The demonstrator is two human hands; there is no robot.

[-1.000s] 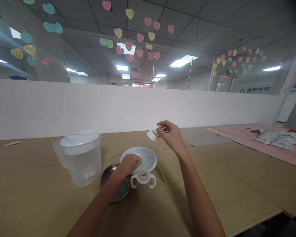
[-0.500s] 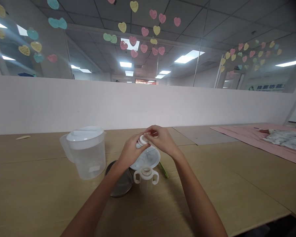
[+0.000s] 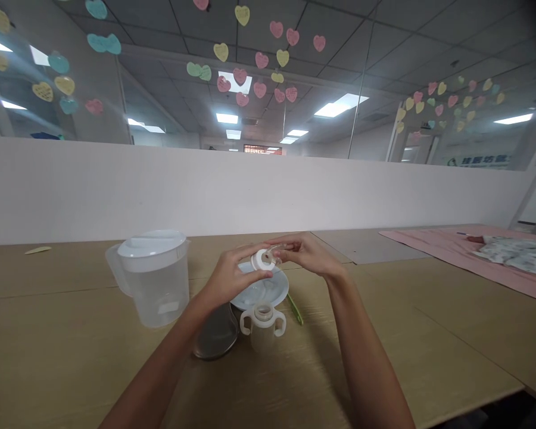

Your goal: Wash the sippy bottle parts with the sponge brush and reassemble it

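My left hand [image 3: 228, 277] grips a white bottle collar ring [image 3: 258, 261], its opening turned to the right. Against that opening my right hand [image 3: 310, 254] pinches a clear, soft-looking bottle nipple [image 3: 277, 250]; whether it sits inside the ring I cannot tell. Both hands are raised over a pale bowl [image 3: 279, 292] with something clear in it. Nearer to me stands a clear baby bottle [image 3: 262, 339], upright and uncapped, with white handles on both sides.
A lidded clear pitcher [image 3: 161, 292] stands at the left. Beside the bottle lies a dark, shiny round lid or tray [image 3: 217, 336], partly behind my left forearm. A green stick-like utensil [image 3: 295, 310] lies right of the bowl. Pink cloth [image 3: 429, 245] covers the far right.
The collar has tilted so that its opening faces right. My right hand has shifted right and now shows the clear nipple at the ring.
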